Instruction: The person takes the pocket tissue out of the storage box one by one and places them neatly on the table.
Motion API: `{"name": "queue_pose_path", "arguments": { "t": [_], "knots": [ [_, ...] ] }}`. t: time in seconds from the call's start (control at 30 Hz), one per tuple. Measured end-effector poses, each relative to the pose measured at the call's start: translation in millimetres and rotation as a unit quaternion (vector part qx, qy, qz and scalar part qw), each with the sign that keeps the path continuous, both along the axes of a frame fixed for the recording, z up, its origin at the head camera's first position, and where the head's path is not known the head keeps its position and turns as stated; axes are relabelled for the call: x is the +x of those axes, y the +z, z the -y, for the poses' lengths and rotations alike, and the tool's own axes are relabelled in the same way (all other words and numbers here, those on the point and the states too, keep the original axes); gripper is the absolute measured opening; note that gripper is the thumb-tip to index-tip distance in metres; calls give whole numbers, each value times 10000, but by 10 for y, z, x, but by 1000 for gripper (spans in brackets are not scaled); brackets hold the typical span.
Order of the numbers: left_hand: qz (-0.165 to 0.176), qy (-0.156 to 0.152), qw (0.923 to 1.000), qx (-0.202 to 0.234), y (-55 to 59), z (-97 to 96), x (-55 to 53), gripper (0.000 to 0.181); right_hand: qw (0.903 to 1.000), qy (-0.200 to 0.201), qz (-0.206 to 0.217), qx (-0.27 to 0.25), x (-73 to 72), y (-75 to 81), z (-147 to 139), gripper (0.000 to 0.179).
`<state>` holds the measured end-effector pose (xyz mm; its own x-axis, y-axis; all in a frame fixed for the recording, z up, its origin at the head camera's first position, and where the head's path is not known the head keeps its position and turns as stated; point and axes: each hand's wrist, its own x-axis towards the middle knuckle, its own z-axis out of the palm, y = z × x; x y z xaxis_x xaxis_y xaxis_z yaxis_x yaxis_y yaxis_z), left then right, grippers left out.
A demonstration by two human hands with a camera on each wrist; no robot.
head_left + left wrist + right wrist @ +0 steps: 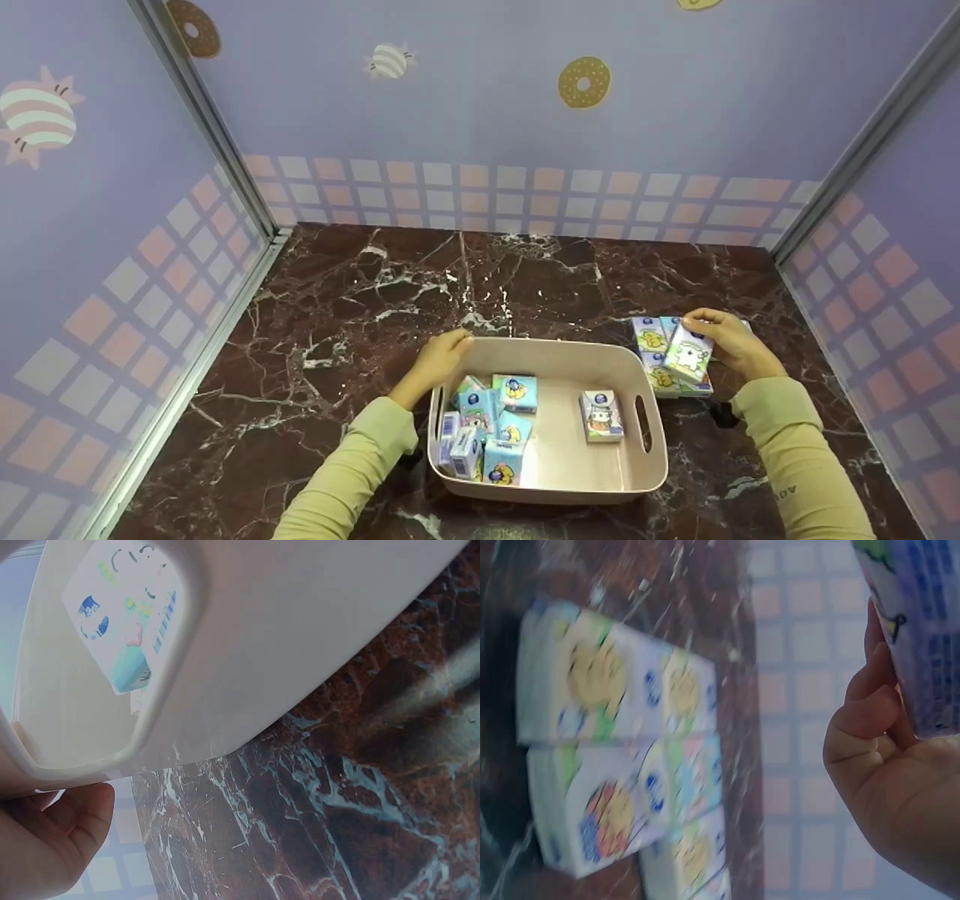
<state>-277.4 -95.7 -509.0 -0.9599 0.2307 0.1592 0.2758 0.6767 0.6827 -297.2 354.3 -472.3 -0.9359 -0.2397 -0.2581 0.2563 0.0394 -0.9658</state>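
Observation:
A beige plastic basket with oval handle holes stands on the marble-patterned surface. My left hand grips its rim at the back left corner; in the left wrist view its curled fingers show beside the basket's edge. Above the packs outside the basket, my right hand pinches a tissue pack with a white cartoon figure. Beneath it, several tissue packs lie close together in rows, partly hidden by that hand. Inside the basket, several blue and purple packs crowd the left end, and one pack lies toward the right.
Purple panels with a pink and white tile pattern enclose the dark red marble surface at the back and both sides. Grey metal posts mark the corners.

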Motion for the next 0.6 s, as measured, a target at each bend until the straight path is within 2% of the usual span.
{"name": "queue_pose_path", "arguments": {
  "t": [0.03,0.07,0.17,0.27,0.3,0.4,0.5,0.6],
  "knots": [
    [-17,-38,10000,38,-4,5,-2,21,9999,-21,82,73,4,-24,-41,20],
    [-190,-126,9997,125,-18,13,-8,24,9998,-68,159,110,11,-47,-79,19],
    [-255,-242,9992,201,-28,27,-11,26,9992,-142,354,85,28,-117,-192,17],
    [-214,-194,9995,121,-21,19,-7,24,9987,-181,476,15,58,-189,-290,19],
    [-60,-123,9999,31,-7,10,-2,22,9985,-176,511,3,67,-215,-323,20],
    [-86,-53,9999,-104,3,-5,2,19,9979,-202,616,73,104,-280,-417,19],
    [-144,-46,9998,-148,1,-7,1,18,9973,-140,561,442,132,-345,-520,15],
    [-133,-38,9998,-125,0,-8,1,18,9934,-49,454,1049,159,-412,-617,9]
  ]
}}
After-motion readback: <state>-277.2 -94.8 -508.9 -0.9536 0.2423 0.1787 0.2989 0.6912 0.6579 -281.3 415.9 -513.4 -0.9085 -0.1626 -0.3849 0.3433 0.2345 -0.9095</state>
